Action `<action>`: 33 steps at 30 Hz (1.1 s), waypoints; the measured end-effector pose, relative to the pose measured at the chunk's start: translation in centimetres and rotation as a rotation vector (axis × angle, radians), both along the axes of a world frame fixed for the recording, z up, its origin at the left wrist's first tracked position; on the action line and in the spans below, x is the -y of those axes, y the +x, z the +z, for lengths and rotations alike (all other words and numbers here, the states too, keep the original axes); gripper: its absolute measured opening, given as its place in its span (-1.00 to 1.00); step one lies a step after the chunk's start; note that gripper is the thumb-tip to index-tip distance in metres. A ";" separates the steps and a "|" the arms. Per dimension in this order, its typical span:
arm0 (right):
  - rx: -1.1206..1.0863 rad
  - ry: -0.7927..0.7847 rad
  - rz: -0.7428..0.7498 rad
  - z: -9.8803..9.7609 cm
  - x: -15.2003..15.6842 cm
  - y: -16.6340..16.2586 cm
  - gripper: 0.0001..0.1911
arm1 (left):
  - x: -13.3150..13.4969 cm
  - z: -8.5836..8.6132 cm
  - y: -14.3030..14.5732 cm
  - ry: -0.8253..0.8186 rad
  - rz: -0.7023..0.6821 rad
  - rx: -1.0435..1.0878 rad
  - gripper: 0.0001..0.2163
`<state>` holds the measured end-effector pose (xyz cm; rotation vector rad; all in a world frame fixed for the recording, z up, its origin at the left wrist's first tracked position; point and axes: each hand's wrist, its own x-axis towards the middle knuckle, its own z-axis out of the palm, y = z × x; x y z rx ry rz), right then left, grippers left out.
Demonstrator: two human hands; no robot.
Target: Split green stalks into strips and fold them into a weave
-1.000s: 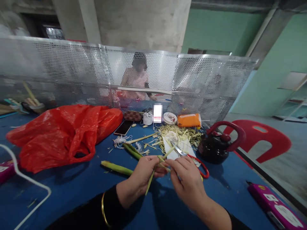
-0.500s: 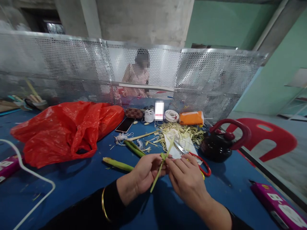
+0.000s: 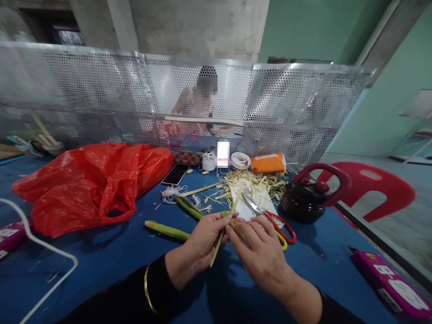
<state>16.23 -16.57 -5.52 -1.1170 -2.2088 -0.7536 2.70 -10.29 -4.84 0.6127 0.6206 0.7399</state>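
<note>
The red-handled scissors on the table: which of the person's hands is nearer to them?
Right. The right hand is just in front of the red-handled scissors, almost at their handles; the left hand is farther to the left, pinching the green strip.

Honestly can't read any text here: the purple box point(image 3: 391, 282) has white labels, but the print on them is way too blurry.

- Blue worktop point(image 3: 111, 261) carrying:
- red plastic bag point(image 3: 87, 184)
- phone point(image 3: 175, 174)
- green stalks point(image 3: 167, 230)
- leaf trimmings point(image 3: 256, 183)
- red-handled scissors point(image 3: 270, 217)
- black kettle point(image 3: 305, 202)
- orange packet point(image 3: 268, 163)
- purple box point(image 3: 391, 284)
- white cable point(image 3: 40, 252)
</note>
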 end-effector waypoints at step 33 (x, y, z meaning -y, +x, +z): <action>-0.965 -0.743 -0.225 -1.6 -2.1 1.2 -0.67 | -0.1 -0.4 0.2 0.227 -0.056 -0.377 -0.81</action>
